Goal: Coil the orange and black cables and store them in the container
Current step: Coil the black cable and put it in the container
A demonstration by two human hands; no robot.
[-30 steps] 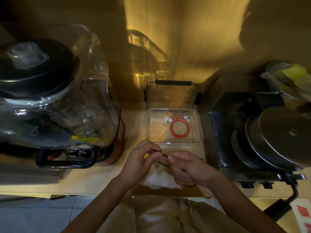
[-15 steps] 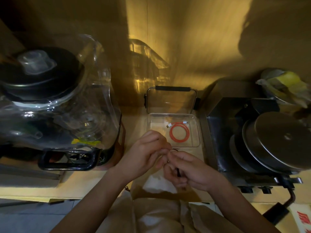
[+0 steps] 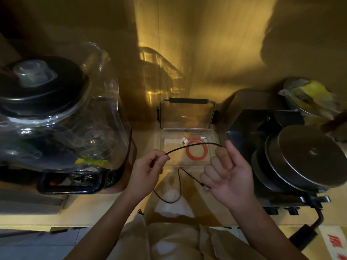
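Note:
The orange cable (image 3: 197, 152) lies coiled in a ring inside the clear plastic container (image 3: 163, 147) at the back of the counter. A thin black cable (image 3: 195, 145) stretches in an arc over the container between my two hands. My left hand (image 3: 148, 171) pinches one part of it between thumb and fingers. My right hand (image 3: 227, 171) holds the other part at the fingertips, palm up, fingers curled. The rest of the black cable hangs in a loop down to the counter, its plug end by my right palm.
The container's lid (image 3: 186, 113) with a black handle stands upright behind it. A big clear blender jug (image 3: 62, 117) with a black lid fills the left. A metal appliance with round discs (image 3: 304, 158) sits on the right. The counter's front edge is near my body.
My hands, close together in front of the container before, have moved apart. The black cable is now drawn out in an arc between them.

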